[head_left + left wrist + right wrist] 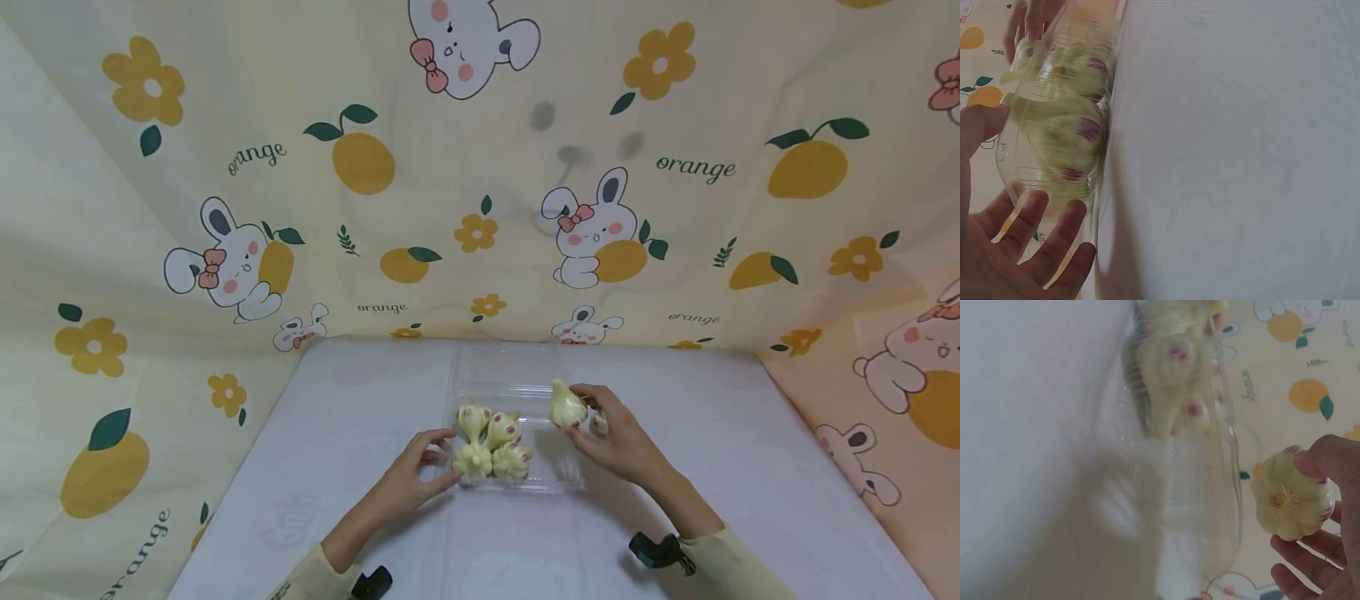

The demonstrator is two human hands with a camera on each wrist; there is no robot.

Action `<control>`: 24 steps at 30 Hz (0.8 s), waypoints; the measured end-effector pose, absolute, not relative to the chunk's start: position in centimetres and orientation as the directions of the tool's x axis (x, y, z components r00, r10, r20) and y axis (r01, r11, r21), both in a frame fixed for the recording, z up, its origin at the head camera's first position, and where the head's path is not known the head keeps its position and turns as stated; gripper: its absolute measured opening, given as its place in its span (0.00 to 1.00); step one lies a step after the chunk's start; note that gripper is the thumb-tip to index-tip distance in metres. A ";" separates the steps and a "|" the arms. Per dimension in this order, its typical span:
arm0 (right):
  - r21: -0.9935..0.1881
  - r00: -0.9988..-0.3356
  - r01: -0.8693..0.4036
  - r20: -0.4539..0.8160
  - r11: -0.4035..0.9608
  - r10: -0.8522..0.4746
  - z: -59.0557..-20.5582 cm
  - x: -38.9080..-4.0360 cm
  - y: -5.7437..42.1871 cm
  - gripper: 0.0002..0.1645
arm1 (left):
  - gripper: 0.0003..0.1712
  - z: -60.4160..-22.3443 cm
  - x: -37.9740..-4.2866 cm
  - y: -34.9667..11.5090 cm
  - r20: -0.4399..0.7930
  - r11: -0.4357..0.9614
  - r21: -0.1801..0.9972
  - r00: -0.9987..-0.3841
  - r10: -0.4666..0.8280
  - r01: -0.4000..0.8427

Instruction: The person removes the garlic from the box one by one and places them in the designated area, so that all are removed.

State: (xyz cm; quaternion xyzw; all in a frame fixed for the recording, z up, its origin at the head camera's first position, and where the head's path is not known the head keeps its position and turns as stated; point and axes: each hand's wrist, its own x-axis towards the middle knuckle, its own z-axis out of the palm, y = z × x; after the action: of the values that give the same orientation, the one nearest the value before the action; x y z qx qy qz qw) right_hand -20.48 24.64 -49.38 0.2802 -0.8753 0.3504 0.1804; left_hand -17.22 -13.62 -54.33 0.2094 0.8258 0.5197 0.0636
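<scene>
My right hand (622,437) pinches a pale garlic bulb (567,406) between thumb and fingers, above the right part of a clear plastic box (555,482). In the right wrist view the root end of this garlic bulb (1285,497) faces the camera. Several other garlic bulbs (501,429), pale with purple patches, sit in the box's left half. My left hand (405,475) spans the box's left end, fingers spread and only slightly bent. Its thumb (985,122) touches the rim in the left wrist view.
The box's clear lid (506,362) lies folded back on the far side. One more garlic bulb (599,423) shows partly behind my right hand. The white table (345,392) meets a hanging cloth (420,208) printed with rabbits and oranges at the back and sides.
</scene>
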 end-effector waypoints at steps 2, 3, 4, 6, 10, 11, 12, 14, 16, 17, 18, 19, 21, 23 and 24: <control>-0.514 -0.776 -0.616 0.524 0.597 -0.350 -49.3 -20.4 25.2 0.40 | 0.38 -54.3 -17.2 -13.6 0.112 0.370 0.886 -0.903 0.414 0.280; -0.516 -0.777 -0.615 0.528 0.597 -0.343 -49.2 -20.3 25.5 0.40 | 0.38 -54.3 -17.2 -13.6 0.111 0.373 0.885 -0.904 0.413 0.279; -0.515 -0.778 -0.610 0.531 0.602 -0.335 -49.1 -20.2 25.8 0.40 | 0.38 -54.3 -17.3 -13.6 0.116 0.373 0.883 -0.903 0.413 0.284; -0.509 -0.780 -0.603 0.538 0.614 -0.320 -49.0 -20.1 26.4 0.41 | 0.38 -54.4 -17.3 -13.6 0.125 0.377 0.878 -0.903 0.412 0.294; -0.478 -0.756 -0.618 0.579 0.624 -0.306 -48.9 -20.0 27.6 0.41 | 0.38 -54.3 -17.3 -13.5 0.122 0.379 0.880 -0.907 0.404 0.287; -0.470 -0.750 -0.621 0.587 0.627 -0.304 -48.9 -20.0 27.8 0.41 | 0.38 -54.2 -17.2 -13.5 0.120 0.377 0.881 -0.907 0.403 0.284; -0.461 -0.744 -0.624 0.596 0.631 -0.301 -48.8 -20.0 28.1 0.41 | 0.39 -54.2 -17.2 -13.5 0.116 0.376 0.883 -0.908 0.402 0.280; -0.449 -0.732 -0.631 0.614 0.632 -0.295 -48.8 -20.0 28.7 0.41 | 0.39 -54.2 -17.2 -13.5 0.113 0.370 0.888 -0.909 0.402 0.274; -0.441 -0.727 -0.629 0.624 0.640 -0.285 -48.7 -20.0 29.3 0.41 | 0.38 -54.1 -17.2 -13.4 0.113 0.371 0.887 -0.909 0.400 0.273; -0.441 -0.725 -0.629 0.630 0.640 -0.279 -48.6 -19.9 29.6 0.41 | 0.38 -54.1 -17.2 -13.4 0.114 0.370 0.888 -0.910 0.399 0.273; -0.441 -0.724 -0.628 0.634 0.642 -0.272 -48.6 -19.9 29.9 0.41 | 0.38 -54.1 -17.2 -13.4 0.113 0.372 0.887 -0.911 0.397 0.272; -0.441 -0.722 -0.627 0.638 0.642 -0.266 -48.6 -19.8 30.2 0.41 | 0.37 -54.1 -17.2 -13.4 0.111 0.374 0.887 -0.912 0.395 0.270; -0.447 -0.728 -0.615 0.638 0.649 -0.251 -48.6 -19.7 30.8 0.40 | 0.37 -54.1 -17.2 -13.4 0.107 0.383 0.884 -0.914 0.391 0.267; -0.452 -0.734 -0.603 0.637 0.657 -0.236 -48.7 -19.6 31.3 0.40 | 0.37 -54.1 -17.2 -13.4 0.102 0.391 0.882 -0.916 0.388 0.264; -0.456 -0.739 -0.596 0.633 0.661 -0.229 -48.7 -19.6 31.6 0.40 | 0.37 -54.1 -17.2 -13.4 0.101 0.394 0.881 -0.916 0.388 0.264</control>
State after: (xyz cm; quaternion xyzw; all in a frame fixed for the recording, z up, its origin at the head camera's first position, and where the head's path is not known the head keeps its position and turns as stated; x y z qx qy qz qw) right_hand -19.56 31.57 -48.74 0.2370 -0.8697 0.3365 0.2724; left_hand -17.24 -13.36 -54.08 0.1958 0.8326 0.5146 0.0605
